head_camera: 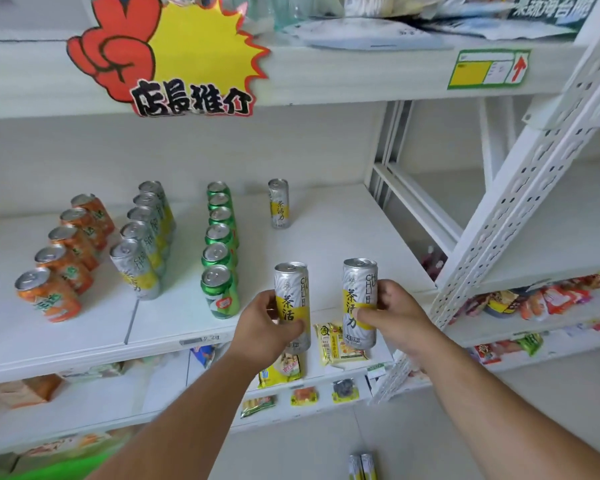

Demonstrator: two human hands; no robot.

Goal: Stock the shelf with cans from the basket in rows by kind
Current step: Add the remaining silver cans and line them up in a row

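Now, step in hand: two slim tea cans are up at the shelf front, ready to be set down — my reading is that they belong in the row begun by the lone can at the far right.
Left hand (267,323): fingers and thumb curled around the left tea can (291,303), which is upright, its base at about the shelf's near edge.
Right hand (395,313): fingers wrapped around the right tea can (359,299), thumb across the yellow label, the can upright and beside the first with a gap between.
Shelf (326,237): white board, bare on the right side apart from the lone tea can (278,202) standing far back.
Rows already set: orange cans (61,254) far left, silver-and-yellow tea cans (142,244) next, green cans (219,247) in the middle — each row runs from far to near.
Basket: not in view; two more can tops (362,466) show at the bottom edge, on or near the floor.
Doing it well: put the left-hand can just in front of the lone one, then the right-hand can in front of that, labels facing near like the others.
Spacing: likely best to keep the new line parallel to the green row and well apart from it, so kinds stay separate.
Risk: these cans are tall and narrow, so they may tip if set down tilted or nudged by a knuckle; lower each one flat before loosening the fingers.
Below: snack packets (340,344) on the lower shelf — not part of this job.
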